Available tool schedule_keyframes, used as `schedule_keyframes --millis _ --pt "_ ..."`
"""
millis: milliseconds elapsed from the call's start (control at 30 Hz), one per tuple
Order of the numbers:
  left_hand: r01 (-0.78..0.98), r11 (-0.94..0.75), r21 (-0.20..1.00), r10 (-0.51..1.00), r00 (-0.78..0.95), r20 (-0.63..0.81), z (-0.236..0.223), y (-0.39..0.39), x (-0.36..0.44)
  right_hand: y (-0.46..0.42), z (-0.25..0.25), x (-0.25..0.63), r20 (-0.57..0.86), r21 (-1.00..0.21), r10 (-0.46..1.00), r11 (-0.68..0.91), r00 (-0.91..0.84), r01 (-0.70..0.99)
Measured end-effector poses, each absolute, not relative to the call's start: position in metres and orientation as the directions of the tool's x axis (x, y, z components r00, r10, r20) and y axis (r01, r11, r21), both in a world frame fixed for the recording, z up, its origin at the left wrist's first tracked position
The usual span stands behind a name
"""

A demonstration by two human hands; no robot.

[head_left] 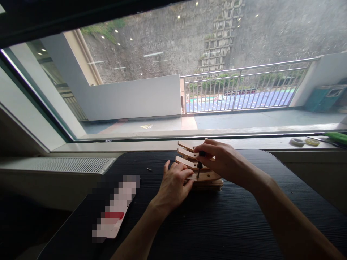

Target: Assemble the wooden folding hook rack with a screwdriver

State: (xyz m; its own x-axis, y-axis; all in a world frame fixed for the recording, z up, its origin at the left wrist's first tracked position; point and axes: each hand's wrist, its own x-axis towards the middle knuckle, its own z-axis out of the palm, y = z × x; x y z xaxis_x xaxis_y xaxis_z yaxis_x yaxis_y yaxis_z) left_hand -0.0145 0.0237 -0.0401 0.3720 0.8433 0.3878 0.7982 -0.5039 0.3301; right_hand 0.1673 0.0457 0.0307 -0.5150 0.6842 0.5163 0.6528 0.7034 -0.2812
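A small wooden assembly of several flat slats stands on the black ribbed table near the window. My right hand is closed around a small black-handled screwdriver, held upright with its tip on the nearest slat. My left hand rests on the table beside the assembly, its fingers curled against the near slat's left end. A small dark screw lies on the table to the left.
A white card with a red band lies at the table's left front. On the window sill at the right sit a tape roll, a yellowish ring and a green object. A radiator grille is on the left.
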Motion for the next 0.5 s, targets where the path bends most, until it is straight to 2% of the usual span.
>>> schedule_keyframes --millis 200,367,500 --pt "0.800 -0.505 0.324 0.842 0.375 0.386 -0.0398 0.0239 -0.0146 0.0446 0.0301 0.1655 0.506 -0.303 0.715 0.672 -0.483 0.676" --pt "0.800 -0.509 0.318 0.840 0.381 0.386 -0.0400 0.0241 -0.0150 0.0409 0.0333 0.1653 0.514 -0.369 0.699 0.703 -0.497 0.607" --pt "0.800 -0.508 0.320 0.841 0.379 0.386 -0.0402 0.0244 -0.0148 0.0417 0.0335 0.1654 0.512 -0.368 0.688 0.717 -0.514 0.592"
